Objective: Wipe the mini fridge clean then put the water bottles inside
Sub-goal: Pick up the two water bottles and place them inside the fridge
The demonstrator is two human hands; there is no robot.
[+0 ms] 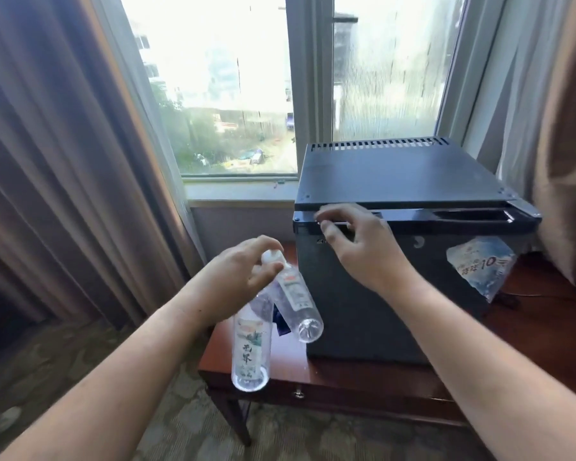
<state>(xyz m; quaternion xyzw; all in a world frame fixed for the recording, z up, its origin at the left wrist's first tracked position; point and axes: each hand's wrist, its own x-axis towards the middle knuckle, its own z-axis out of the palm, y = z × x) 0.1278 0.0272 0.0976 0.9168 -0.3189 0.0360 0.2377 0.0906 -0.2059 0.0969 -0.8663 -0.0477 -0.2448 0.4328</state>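
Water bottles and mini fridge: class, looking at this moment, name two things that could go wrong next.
1. The left hand pinches two water bottles by their necks only; one may slip and fall.
2. The right hand grips the top edge of the mini fridge door; pulling could shift the fridge on the wooden table, whose edge is close.

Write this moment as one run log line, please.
left hand: holds two water bottles | right hand: at mini fridge door top | door: closed

shut fridge door [379,294] before interior
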